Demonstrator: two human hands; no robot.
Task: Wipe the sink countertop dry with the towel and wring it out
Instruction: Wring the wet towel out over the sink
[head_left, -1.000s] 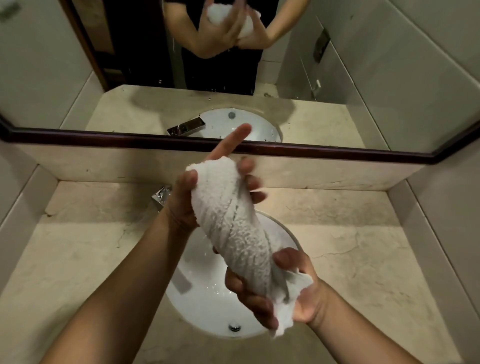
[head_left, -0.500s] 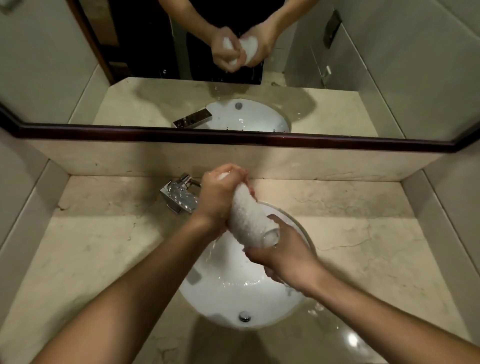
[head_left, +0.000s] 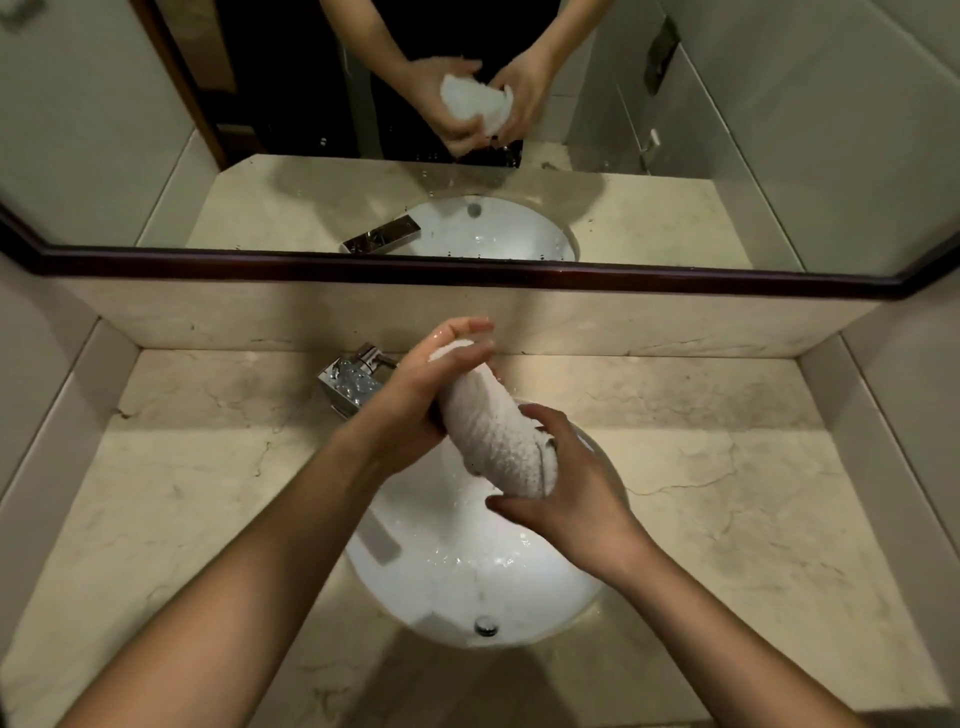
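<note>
Left hand (head_left: 415, 395): fingers wrapped round the far, upper end of the towel (head_left: 493, 431), thumb lying along the roll. Right hand (head_left: 566, 483): curled round the near, lower end, thumb over the top and fingers under it. We noted both hands closed on the cloth, neither holding anything else.

The towel was white terry, twisted into a thick roll. It ran slantwise between the two hands, its far end up toward the backsplash (head_left: 675, 325) and its near end lower and to the right. We saw it held in the air above the sink basin (head_left: 441, 587), touching neither basin nor tabletop.

The basin was white and oval, sunk below the tabletop (head_left: 182, 493), its floor glinting with drops and streaks of water. A small round metal fitting (head_left: 485, 625) sat in its near wall. Just left of the left hand stood a square chrome faucet (head_left: 353, 382), beaded with water on top.

The tabletop was beige stone, veined and hair-cracked, with a short upstand of the same stone at the back and pale panels at both sides. Above it we recorded a wide mirror (head_left: 779, 130) in a dark red-brown frame, which reflected the hands, the bunched towel, the basin, the faucet and a dark doorway.
</note>
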